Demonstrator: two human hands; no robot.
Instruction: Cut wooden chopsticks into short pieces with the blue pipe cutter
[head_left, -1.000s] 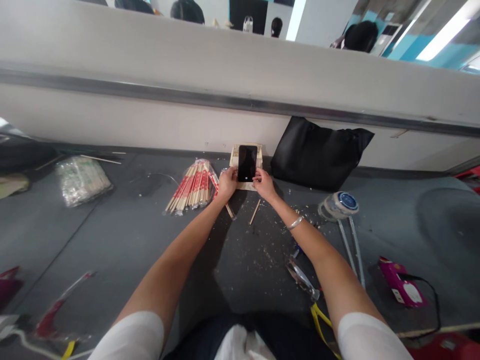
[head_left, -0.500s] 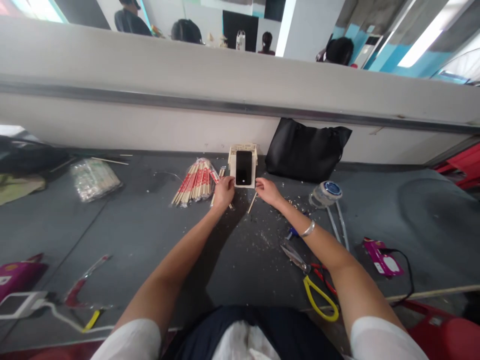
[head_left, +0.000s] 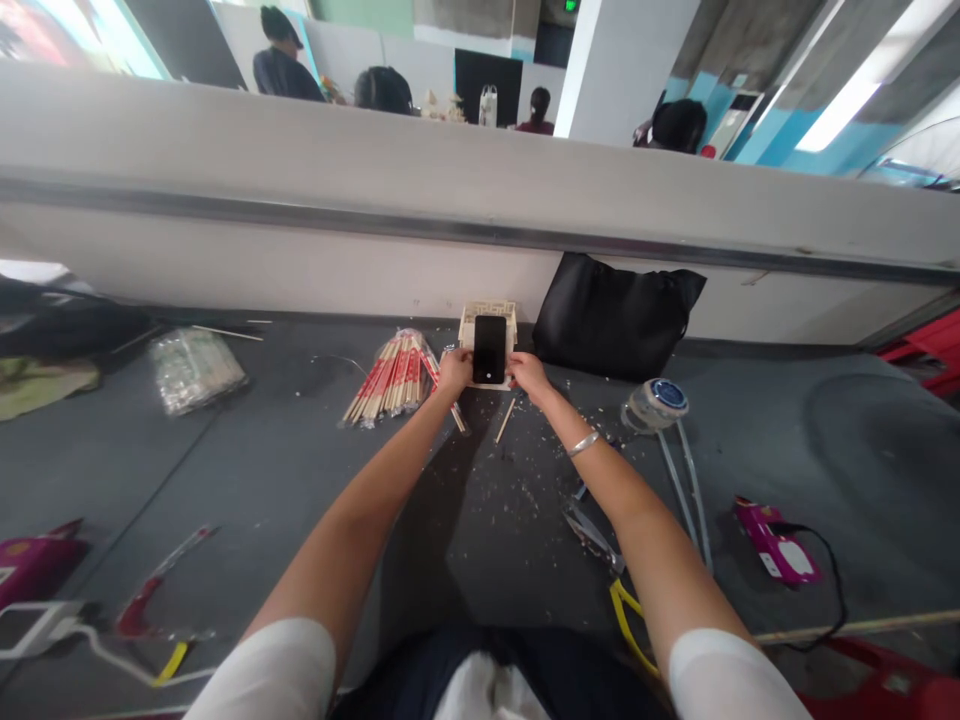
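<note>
Right now both hands, left [head_left: 455,371] and right [head_left: 529,375], pinch the lower corners of a phone [head_left: 489,349] leaning against a small wooden stand [head_left: 487,313] on the floor. Uneven pressure could tip phone and stand over.

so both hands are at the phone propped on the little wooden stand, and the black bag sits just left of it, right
Not quite: the black bag sits just right of the stand, as the head view shows. The rest holds: the left hand and right hand are both at the phone propped there.
</note>
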